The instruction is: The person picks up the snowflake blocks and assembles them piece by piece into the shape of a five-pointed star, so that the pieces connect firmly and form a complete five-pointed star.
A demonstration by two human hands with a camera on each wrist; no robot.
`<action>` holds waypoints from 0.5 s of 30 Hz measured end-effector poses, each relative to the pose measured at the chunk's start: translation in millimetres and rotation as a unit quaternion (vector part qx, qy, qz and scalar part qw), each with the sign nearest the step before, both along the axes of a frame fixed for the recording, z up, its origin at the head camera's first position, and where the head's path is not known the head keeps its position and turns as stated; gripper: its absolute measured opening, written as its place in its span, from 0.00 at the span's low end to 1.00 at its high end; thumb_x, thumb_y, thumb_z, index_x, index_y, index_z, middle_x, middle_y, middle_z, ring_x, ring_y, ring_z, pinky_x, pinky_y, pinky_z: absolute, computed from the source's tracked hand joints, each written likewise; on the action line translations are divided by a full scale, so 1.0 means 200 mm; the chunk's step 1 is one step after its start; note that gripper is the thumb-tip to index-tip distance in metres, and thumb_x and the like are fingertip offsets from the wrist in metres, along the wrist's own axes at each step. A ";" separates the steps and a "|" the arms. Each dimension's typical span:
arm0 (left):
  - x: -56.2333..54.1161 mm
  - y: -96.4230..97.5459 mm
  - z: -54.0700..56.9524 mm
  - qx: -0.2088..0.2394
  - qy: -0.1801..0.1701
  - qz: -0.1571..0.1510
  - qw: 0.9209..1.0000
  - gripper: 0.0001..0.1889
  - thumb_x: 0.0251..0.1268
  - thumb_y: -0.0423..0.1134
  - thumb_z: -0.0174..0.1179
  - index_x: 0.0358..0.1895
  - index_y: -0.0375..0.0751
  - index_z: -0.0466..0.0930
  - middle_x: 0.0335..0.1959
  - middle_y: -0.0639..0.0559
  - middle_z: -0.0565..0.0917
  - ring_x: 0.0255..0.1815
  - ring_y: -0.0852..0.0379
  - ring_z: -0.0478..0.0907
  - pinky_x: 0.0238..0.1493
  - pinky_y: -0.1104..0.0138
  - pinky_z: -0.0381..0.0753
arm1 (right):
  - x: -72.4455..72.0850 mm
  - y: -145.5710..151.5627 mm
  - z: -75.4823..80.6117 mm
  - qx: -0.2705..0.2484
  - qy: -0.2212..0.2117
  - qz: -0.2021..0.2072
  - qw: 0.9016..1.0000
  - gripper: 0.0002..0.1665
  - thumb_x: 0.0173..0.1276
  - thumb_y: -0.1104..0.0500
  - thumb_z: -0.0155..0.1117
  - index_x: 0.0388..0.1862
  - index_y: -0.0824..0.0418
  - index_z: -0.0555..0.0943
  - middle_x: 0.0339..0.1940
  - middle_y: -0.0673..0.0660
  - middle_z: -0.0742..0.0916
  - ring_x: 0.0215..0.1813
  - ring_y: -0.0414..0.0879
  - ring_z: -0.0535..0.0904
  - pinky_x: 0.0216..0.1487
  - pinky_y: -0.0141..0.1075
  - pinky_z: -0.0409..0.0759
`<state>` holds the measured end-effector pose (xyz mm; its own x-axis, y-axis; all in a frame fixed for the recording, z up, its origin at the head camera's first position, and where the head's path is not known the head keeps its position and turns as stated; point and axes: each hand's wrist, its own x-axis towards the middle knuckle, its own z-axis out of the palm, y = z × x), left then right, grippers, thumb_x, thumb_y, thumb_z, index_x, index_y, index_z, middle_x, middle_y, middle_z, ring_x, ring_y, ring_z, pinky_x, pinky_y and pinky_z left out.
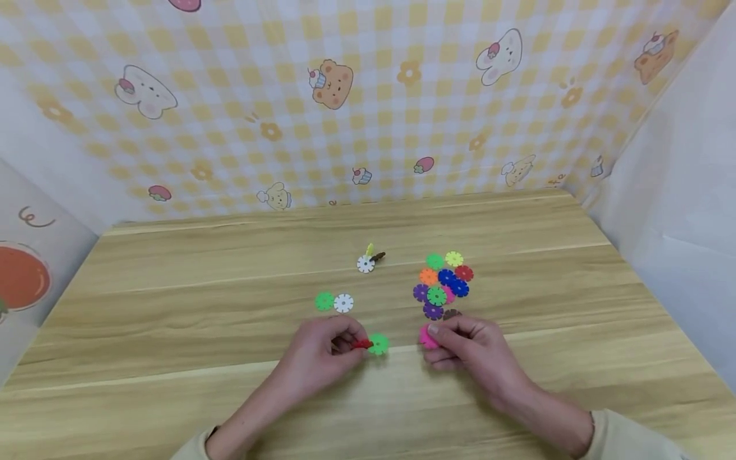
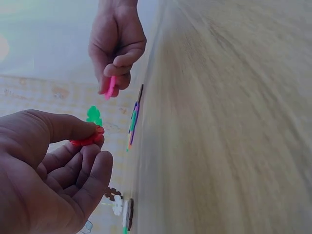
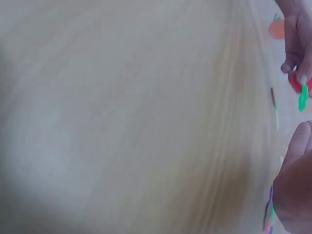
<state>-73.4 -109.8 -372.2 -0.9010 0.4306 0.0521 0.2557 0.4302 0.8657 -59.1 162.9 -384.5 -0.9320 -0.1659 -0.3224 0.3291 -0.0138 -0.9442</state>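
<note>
My left hand [image 1: 324, 350] pinches a red notched disc [image 1: 361, 344] between thumb and fingers. Joined to its edge at an angle is a green notched disc [image 1: 379, 344], held up off the table in the left wrist view. A pink notched disc [image 1: 427, 337] is pinched between the thumb and fingers of my right hand [image 1: 476, 354]. The two hands are apart, with a gap between the green and pink discs. In the right wrist view, the right hand [image 3: 295, 200] hides its own disc.
Beyond the right hand lies a loose pile of coloured discs [image 1: 434, 310]. A green disc [image 1: 324, 301] and a white disc [image 1: 344, 303] lie side by side past the left hand. Further back stands a joined piece of white, yellow and brown discs [image 1: 365, 264]. Patterned cloth [image 1: 368, 128] backs the wooden table [image 1: 172, 287].
</note>
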 end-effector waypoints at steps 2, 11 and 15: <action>0.01 0.01 0.01 0.000 -0.003 0.003 1.000 0.08 0.59 0.26 0.68 0.35 0.45 0.85 0.30 0.58 0.84 0.31 0.65 0.79 0.33 0.70 0.82 | 0.01 -0.02 0.01 -0.005 0.000 0.013 1.000 0.18 0.74 0.60 0.65 0.52 0.75 0.82 0.39 0.60 0.91 0.38 0.46 0.90 0.45 0.42 0.88; 0.04 0.04 0.03 -0.001 0.010 0.010 1.000 0.08 0.60 0.27 0.69 0.36 0.45 0.87 0.31 0.58 0.85 0.31 0.66 0.78 0.33 0.71 0.82 | 0.02 -0.10 0.07 -0.007 -0.040 0.047 0.998 0.13 0.73 0.55 0.66 0.40 0.66 0.85 0.26 0.50 0.84 0.24 0.40 0.82 0.31 0.34 0.84; 0.05 0.08 0.04 -0.015 0.016 -0.002 1.000 0.07 0.61 0.28 0.68 0.36 0.46 0.87 0.28 0.59 0.84 0.29 0.67 0.75 0.31 0.72 0.79 | 0.03 -0.14 0.08 -0.025 -0.051 0.071 0.996 0.12 0.73 0.55 0.66 0.38 0.64 0.84 0.24 0.50 0.85 0.23 0.38 0.82 0.29 0.33 0.84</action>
<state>-63.8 -93.8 -363.7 -0.8977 0.4352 0.0685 0.2850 0.4550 0.8436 -53.5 134.7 -368.4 -0.8605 -0.3121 -0.4026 0.4255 -0.0056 -0.9050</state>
